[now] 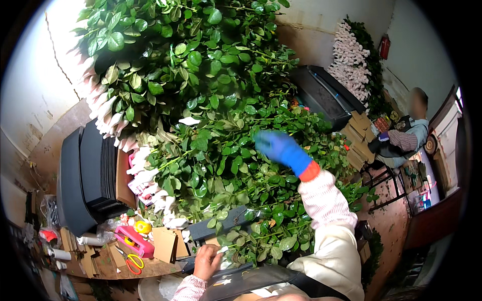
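Note:
A big heap of leafy green rose stems (221, 150) covers the bench before me, many with flower heads in pale pink-white sleeves (103, 108) along its left side. My right hand (278, 148), in a blue glove with an orange cuff, reaches over the heap; motion smears its fingers. Low in the middle, my bare left hand (207, 262) has its fingers curled closed beside a small white piece (223, 249), near the lower stems. What sits between those fingers is hidden. A grey ribbed strip (218, 224) lies just beyond this hand, partly under leaves.
Black boards (95, 170) stand stacked at left. Nearer lie a pink tape dispenser (134, 242), scissors (131, 261) with yellow-and-orange handles and cardboard pieces (164, 244). A black crate (324, 95) stands behind the heap. At far right, another person (406, 138) sits near cardboard.

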Tool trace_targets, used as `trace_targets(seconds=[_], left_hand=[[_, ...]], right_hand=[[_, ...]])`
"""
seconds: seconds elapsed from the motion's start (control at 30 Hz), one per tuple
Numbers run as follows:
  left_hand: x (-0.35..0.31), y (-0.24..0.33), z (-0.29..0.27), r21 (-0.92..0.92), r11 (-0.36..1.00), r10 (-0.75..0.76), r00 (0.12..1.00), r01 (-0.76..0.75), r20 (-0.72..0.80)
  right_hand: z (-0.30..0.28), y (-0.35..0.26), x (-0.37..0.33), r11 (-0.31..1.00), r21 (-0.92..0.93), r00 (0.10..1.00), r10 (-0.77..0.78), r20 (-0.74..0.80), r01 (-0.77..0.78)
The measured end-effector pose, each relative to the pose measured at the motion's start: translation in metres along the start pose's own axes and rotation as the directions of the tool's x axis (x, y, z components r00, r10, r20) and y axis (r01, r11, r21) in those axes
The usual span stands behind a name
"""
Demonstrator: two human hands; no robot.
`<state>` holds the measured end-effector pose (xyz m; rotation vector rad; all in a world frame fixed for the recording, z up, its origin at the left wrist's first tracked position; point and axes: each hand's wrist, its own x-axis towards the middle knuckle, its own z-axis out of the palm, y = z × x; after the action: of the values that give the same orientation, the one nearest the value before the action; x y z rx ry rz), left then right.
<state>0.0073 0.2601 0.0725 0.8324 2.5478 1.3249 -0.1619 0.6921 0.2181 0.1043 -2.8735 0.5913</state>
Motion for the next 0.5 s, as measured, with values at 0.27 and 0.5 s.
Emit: trace_targets(seconds=[0.27,0.5], left_hand=[[-0.003,-0.002,0.000,0.037,0.999,-0.027,1.000,0.027,0.001],[0.000,0.001,-0.001,0.008,1.000,0.000,1.000,0.000,0.003]], right_hand=[[0.058,0.085,0.102,0.834,-0.500,0.971,0.231,-0.068,-0.233],[0.014,0.092,0.074,0.937,-0.328,0.931,-0.009,-0.365,-0.120]])
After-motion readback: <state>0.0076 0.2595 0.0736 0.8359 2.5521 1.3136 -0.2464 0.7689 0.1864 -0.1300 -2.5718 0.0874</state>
